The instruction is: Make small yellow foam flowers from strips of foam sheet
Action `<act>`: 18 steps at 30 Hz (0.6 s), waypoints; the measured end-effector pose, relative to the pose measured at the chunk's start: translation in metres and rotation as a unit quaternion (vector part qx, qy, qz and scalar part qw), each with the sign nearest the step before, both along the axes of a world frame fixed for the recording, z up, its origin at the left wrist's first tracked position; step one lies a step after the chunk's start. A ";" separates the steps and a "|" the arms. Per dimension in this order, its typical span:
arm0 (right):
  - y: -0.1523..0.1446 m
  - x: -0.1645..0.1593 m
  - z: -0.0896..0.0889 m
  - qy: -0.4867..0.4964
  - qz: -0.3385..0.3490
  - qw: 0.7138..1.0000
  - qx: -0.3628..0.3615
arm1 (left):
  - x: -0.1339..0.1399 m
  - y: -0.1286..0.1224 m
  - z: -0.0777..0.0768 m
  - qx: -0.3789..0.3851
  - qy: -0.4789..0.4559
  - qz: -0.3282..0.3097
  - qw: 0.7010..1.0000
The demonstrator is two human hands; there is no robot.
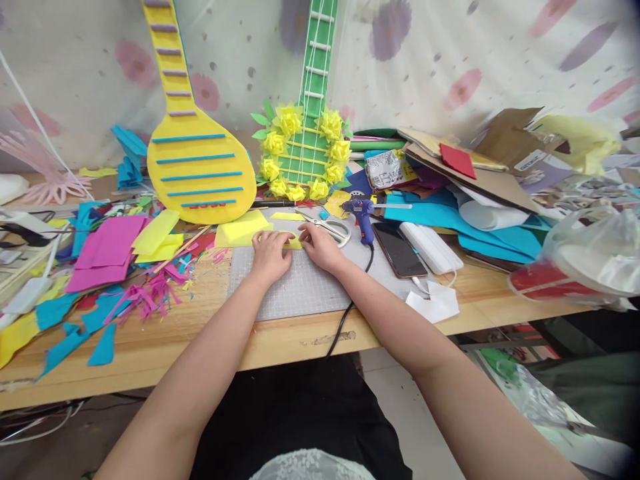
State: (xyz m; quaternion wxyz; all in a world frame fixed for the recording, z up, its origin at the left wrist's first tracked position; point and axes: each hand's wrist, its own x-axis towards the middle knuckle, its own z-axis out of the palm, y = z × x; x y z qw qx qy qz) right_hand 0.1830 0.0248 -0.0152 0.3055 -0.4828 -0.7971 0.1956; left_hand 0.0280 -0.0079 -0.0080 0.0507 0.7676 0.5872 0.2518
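Both hands are at a small piece of yellow paper on the grey cutting mat. My left hand is closed on its left end, fingers bent over the top. The fingertips of my right hand pinch the other end; part of the paper is hidden under the fingers. More yellow paper sheets lie just beyond my left hand. A pair of scissors with pale handles rests behind my right hand, and a blue glue gun lies to its right.
A yellow cardboard guitar shape and a green one with yellow paper flowers lean at the back. Paper scraps crowd the left. On the right are a phone, a white power bank, piled paper and a bagged red-and-white tub.
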 end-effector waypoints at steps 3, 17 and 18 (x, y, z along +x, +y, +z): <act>-0.001 -0.002 0.001 -0.015 -0.014 1.000 -0.001 | -0.002 -0.001 0.001 -0.006 -0.015 -0.007 1.000; -0.003 -0.008 0.003 -0.053 -0.041 0.998 -0.002 | -0.001 0.000 -0.001 0.006 0.014 -0.003 1.000; -0.003 -0.008 0.003 -0.053 -0.042 0.998 -0.003 | -0.001 0.000 -0.001 0.008 0.018 -0.005 1.000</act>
